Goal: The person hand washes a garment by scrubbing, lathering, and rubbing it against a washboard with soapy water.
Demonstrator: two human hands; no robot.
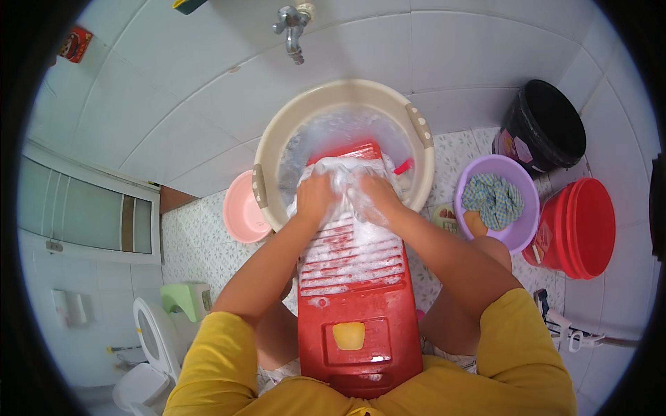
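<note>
Both my left hand [318, 193] and my right hand [377, 196] grip a white, suds-covered cloth [341, 165] on a ribbed red plastic washboard [359, 307]. Foam hides some of my fingers, and the hands are slightly blurred. The washboard slants from against my body down into a large beige basin [338, 89] of soapy water. White lather coats its ridges. A yellow piece of soap [348, 336] lies in the recess at the board's near end. Inside the basin, a small red item [403, 167] shows beside the cloth at the right.
Left of the basin stands a pink basin [243, 208]. To the right are a purple basin [497, 164] holding a checked cloth [492, 200], a black bucket [543, 125] and a red bucket [577, 229]. A metal tap [294, 34] juts from the tiled wall. A green stool [184, 299] is at lower left.
</note>
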